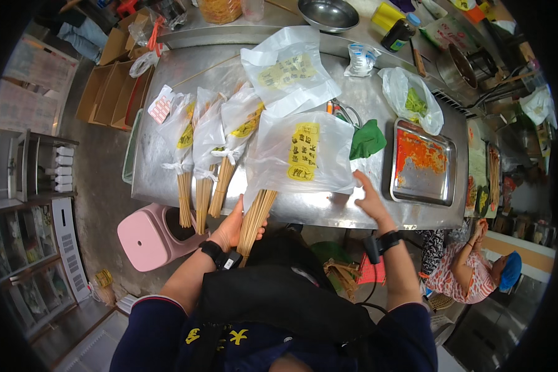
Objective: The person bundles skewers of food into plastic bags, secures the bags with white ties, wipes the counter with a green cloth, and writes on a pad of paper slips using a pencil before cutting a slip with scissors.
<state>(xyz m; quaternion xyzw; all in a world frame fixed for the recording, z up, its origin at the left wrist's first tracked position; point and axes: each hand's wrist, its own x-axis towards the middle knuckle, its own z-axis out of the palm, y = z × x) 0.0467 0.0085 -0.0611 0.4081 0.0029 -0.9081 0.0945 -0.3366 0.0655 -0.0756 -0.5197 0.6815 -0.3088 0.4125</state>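
My left hand [234, 226] grips a bundle of bamboo skewers [256, 216] at the table's front edge. The upper ends of these skewers go into a white plastic bag [279, 158] with yellow printing, which lies flat on the steel table and hides what they carry. Beside the bag's right edge is my right hand [371, 200], fingers apart; whether a fingertip touches the plastic is unclear. Three skewer bundles in tied bags, a left one [184, 139], a middle one [208, 135] and a right one [242, 121], lie to the left, sticks towards me.
Above lie more printed bags [288, 69]. Scissors [351, 113] and a green cloth [368, 139] are near the bag. Rightward are a steel tray [423, 195] with red sauce and a bag of greens [414, 100]. A pink stool [144, 237] stands below left; a person [465, 274] sits at right.
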